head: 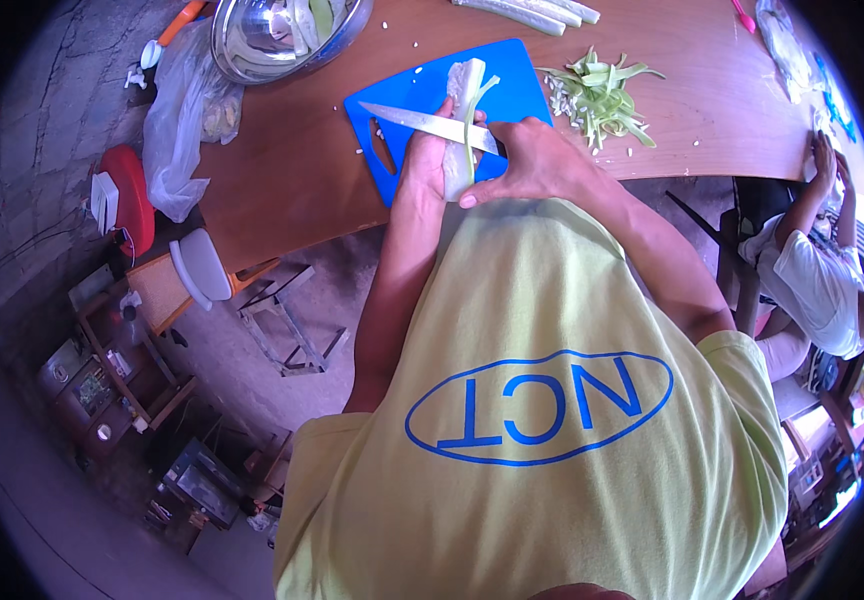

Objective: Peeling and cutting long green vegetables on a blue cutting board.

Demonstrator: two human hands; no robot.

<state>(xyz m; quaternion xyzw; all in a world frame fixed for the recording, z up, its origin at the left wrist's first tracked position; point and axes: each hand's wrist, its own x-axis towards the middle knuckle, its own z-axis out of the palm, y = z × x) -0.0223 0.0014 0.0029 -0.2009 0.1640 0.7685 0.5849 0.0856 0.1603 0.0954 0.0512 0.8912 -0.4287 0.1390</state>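
My left hand (pixel 426 161) holds a long pale green vegetable piece (pixel 456 174) over a blue cutting board (pixel 507 67). In my right hand (pixel 541 159) is a kitchen knife (pixel 421 120), its blade lying across the piece and pointing left. A strip of green peel (pixel 469 120) hangs partly loose along the piece, beside the blade. My right thumb is at the lower end of the piece. A few pale seeds lie on the board. The knife's handle is mostly hidden in my right hand.
A heap of green peelings (pixel 608 94) with pale seeds lies right of the board. A steel bowl (pixel 233 56) with vegetable pieces stands at the upper left, near a plastic bag (pixel 173 127). More cut pieces (pixel 526 13) lie beyond the board. Another person (pixel 814 277) sits at the far right.
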